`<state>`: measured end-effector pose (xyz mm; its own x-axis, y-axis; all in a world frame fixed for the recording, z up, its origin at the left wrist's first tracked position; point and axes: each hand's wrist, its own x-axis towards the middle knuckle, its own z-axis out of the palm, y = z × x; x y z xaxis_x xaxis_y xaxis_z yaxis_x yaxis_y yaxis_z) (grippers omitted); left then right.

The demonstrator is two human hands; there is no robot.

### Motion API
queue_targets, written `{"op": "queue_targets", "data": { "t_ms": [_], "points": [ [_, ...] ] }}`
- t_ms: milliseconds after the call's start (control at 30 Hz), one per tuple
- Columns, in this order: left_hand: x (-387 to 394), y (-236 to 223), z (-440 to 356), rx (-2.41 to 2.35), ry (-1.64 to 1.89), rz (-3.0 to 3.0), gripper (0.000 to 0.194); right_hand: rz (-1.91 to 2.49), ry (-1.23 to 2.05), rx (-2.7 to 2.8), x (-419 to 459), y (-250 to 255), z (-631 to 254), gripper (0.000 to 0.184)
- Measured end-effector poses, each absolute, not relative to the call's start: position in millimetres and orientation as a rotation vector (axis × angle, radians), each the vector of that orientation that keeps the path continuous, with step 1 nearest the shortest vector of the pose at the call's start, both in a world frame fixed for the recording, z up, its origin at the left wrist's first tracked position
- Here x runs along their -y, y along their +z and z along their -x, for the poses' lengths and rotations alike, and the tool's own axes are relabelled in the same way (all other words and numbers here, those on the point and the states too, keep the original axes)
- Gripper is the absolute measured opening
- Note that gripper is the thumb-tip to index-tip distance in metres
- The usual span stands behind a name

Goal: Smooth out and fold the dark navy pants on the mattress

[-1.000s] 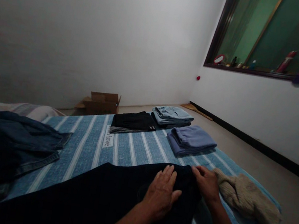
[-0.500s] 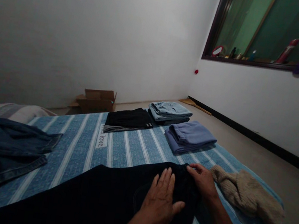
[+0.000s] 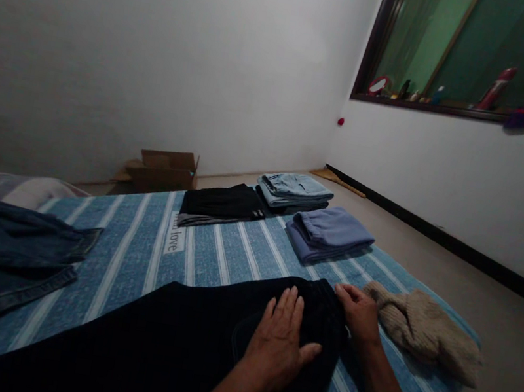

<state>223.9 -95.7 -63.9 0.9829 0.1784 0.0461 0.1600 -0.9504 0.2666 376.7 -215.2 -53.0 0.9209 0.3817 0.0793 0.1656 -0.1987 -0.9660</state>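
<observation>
Black trousers (image 3: 159, 345) lie spread across the bed, a stitched pocket showing near the waistband end. My left hand (image 3: 276, 337) rests flat on them by that pocket, fingers stretched out and thumb apart. At the elastic waistband my right hand (image 3: 361, 314) has its thumb and fingers pinched on the edge of the cloth. Just right of that hand is a crumpled beige knitted garment (image 3: 425, 328).
Folded blue-purple trousers (image 3: 330, 233), a light-blue folded pile (image 3: 295, 191) and folded black clothing (image 3: 220, 206) sit toward the far edge of the striped bed (image 3: 131, 235). Denim jeans (image 3: 10, 242) lie at left. Beyond the bed is a cardboard box (image 3: 166, 171).
The view has shifted slightly. My right fingers have slid a little along the waistband edge, away from its far corner. My left hand stays flat on the black trousers.
</observation>
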Motion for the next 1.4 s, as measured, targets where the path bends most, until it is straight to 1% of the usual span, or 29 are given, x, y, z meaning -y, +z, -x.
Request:
{"op": "queue_targets", "data": {
  "t_ms": [100,200,400,533,1067,1267,1400],
  "points": [
    [95.8,-61.9,-222.7,-0.251,0.117,-2.868,0.079,1.802,0.195,0.379,221.6,-59.3,-381.2,0.036],
    [97.3,-54.4,-222.4,-0.277,0.060,-2.869,0.078,1.793,0.248,0.406,224.5,-63.5,-384.6,0.035],
    [100.7,-42.9,-221.9,-0.292,-0.033,-2.876,0.076,1.739,0.391,0.482,225.1,-64.8,-385.9,0.041],
    [100.2,-44.7,-220.9,-0.296,-0.011,-2.881,0.075,1.773,0.385,0.486,225.8,-63.5,-385.8,0.043],
    [98.9,-49.2,-219.3,-0.298,0.057,-2.888,0.074,1.988,0.366,0.552,228.3,-54.9,-388.3,0.040],
    [98.6,-49.7,-219.2,-0.296,0.071,-2.887,0.074,1.971,0.427,0.548,229.7,-51.6,-387.2,0.041],
    [98.8,-50.6,-219.2,-0.296,0.077,-2.889,0.073,1.880,0.512,0.550,230.8,-50.7,-386.6,0.039]
  ]
}}
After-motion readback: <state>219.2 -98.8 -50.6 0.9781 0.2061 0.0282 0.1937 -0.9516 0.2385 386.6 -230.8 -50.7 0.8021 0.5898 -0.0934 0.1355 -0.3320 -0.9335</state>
